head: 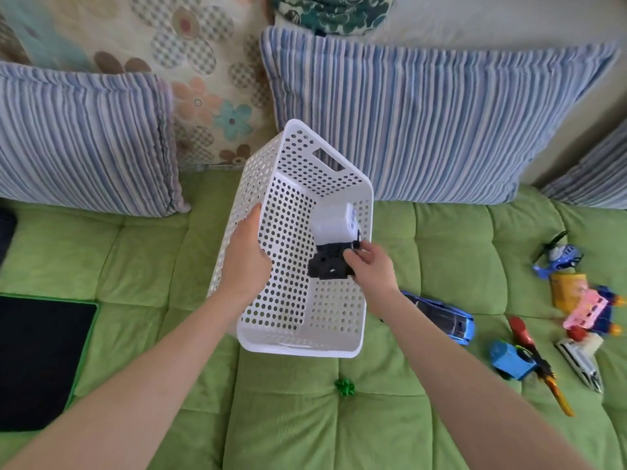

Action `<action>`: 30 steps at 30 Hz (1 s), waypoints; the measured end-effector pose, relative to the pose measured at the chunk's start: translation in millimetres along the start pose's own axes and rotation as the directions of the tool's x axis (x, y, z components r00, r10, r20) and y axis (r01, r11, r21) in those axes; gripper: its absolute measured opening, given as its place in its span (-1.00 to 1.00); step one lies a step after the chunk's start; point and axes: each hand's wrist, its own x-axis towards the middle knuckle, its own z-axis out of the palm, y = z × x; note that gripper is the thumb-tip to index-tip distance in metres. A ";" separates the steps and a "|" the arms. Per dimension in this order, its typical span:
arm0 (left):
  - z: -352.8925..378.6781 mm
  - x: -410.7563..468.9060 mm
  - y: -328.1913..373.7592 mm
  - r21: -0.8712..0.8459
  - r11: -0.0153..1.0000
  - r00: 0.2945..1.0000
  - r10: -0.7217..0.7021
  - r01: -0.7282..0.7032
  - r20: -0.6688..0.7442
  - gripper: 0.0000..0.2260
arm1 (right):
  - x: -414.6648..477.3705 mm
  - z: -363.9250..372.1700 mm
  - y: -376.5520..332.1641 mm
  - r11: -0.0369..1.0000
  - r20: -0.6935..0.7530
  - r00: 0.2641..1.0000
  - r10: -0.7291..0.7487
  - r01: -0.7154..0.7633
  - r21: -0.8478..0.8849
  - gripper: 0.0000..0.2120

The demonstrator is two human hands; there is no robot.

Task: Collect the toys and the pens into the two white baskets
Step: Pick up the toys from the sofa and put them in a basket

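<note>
A white perforated basket (291, 205) is held tilted above the green quilted couch. My left hand (246, 262) grips its left wall, thumb over the rim. My right hand (371, 266) reaches inside the basket and pinches a black and white toy truck (330, 252) by its black underside. On the couch to the right lie a blue toy car (448, 318), a blue block toy (510, 361), a red and orange toy (539, 364), a white toy train (582, 364), a pink and yellow toy (583, 305) and a blue helicopter (559, 257).
Striped blue cushions (424, 123) lean against the couch back behind the basket, with another (84, 140) at the left. A black mat with a green edge (40, 364) lies at the lower left. A small green star piece (345, 387) sits on the quilt below the basket.
</note>
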 end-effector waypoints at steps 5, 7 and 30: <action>-6.4 -16.1 -3.7 0.030 0.999 0.999 0.017 -0.018 0.036 -0.39 | -13.6 -1.2 33.9 0.999 -0.124 0.992 0.033 -0.031 0.022 -0.73; -7.3 -26.5 -8.8 0.051 0.998 0.998 0.024 -0.027 0.065 -0.38 | -20.9 -12.7 57.8 0.999 -0.413 0.910 0.032 -0.035 0.001 -0.78; 4.9 -59.4 -5.8 0.129 0.987 0.990 0.076 -0.092 0.121 -0.43 | -58.5 -37.2 132.0 0.976 -0.415 0.909 0.019 -0.108 -0.190 -0.78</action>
